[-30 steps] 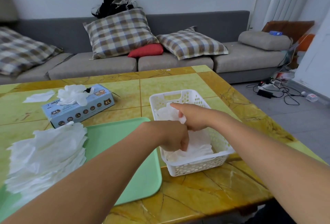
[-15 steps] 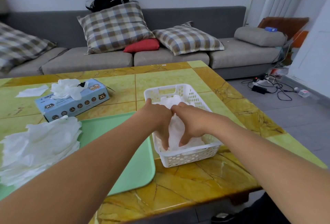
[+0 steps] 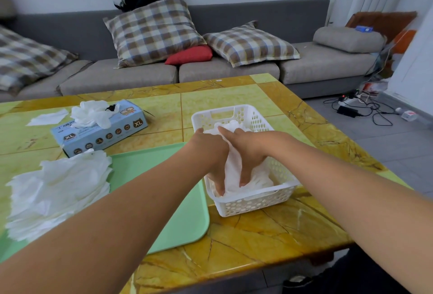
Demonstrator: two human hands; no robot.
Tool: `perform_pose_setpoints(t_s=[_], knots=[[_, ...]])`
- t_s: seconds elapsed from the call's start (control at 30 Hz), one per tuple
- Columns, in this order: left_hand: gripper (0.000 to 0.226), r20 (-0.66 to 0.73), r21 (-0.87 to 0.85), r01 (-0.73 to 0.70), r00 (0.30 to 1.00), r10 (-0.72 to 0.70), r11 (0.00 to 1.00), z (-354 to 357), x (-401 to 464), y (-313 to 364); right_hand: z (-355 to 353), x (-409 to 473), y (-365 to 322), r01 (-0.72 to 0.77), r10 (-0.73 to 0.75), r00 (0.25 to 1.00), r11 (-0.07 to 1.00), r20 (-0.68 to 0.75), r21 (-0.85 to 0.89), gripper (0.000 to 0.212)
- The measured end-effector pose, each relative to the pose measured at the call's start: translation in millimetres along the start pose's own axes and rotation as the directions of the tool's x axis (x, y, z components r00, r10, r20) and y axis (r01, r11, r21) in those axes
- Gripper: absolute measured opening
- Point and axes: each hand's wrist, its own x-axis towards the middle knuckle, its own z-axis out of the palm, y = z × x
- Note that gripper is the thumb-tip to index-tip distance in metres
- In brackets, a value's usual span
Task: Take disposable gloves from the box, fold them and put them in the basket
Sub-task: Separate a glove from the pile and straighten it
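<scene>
Behind the bench runs a grey sofa with checked cushions, and cables lie on the floor off to the right. From the head camera, the only view there is, both of the person's hands are down inside the white basket, which sits on the yellow marbled top just beside the right edge of a green tray.

The left hand and the right hand press side by side on the folded gloves in the basket, fingers pointing down and back towards the person. The fingers look fairly straight, pushing the pile flat, though their tips are buried in the white film and I cannot tell whether any of them pinch it.

The glove box lies well apart at the far left, with gloves bunched out of its slot. A loose stack of gloves sits on the tray's left end, and one flat piece lies beyond the box.

What could go wrong, as I judge it: the film is thin and clingy, so when the hands lift, a glove may stick to the skin and ride out, undoing its fold. The basket is light and slotted, so a hard push near its front wall could tip or skid it towards the bench's edge. Springy folds may also puff back up once the pressure goes.
</scene>
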Motion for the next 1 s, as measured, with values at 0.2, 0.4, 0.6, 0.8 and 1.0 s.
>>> perform_pose_setpoints(t_s=[0.2,0.4,0.6,0.8,1.0], knots=[[0.071,-0.068,-0.072,-0.03,0.997,0.025,0.997,8.6,0.2,-6.4,-0.6,-28.4,6.0,0.037,-0.038,0.997,0.999,0.064,0.018,0.129],[0.041,-0.358,-0.394,-0.184,0.933,0.034,0.901,14.6,-20.8,-54.7,-20.3,-49.7,-21.0,0.062,-0.063,0.998,0.997,0.012,0.054,0.115],[0.023,-0.549,-0.577,-0.161,0.802,-0.234,0.801,71.5,-101.2,-147.2,-62.9,-65.8,-130.2,0.412,-0.374,0.806,0.911,-0.459,-0.02,0.041],[0.036,-0.49,-0.687,0.082,0.681,-0.544,0.722,177.3,-164.4,-212.3,-22.8,0.5,-263.7,0.553,-0.52,0.788,0.833,-0.33,0.007,0.055],[0.083,-0.2,-0.7,0.225,0.85,-0.488,0.678,217.6,-173.2,-217.0,13.9,39.3,-298.8,0.541,-0.377,0.822,0.751,-0.427,0.378,0.067]])
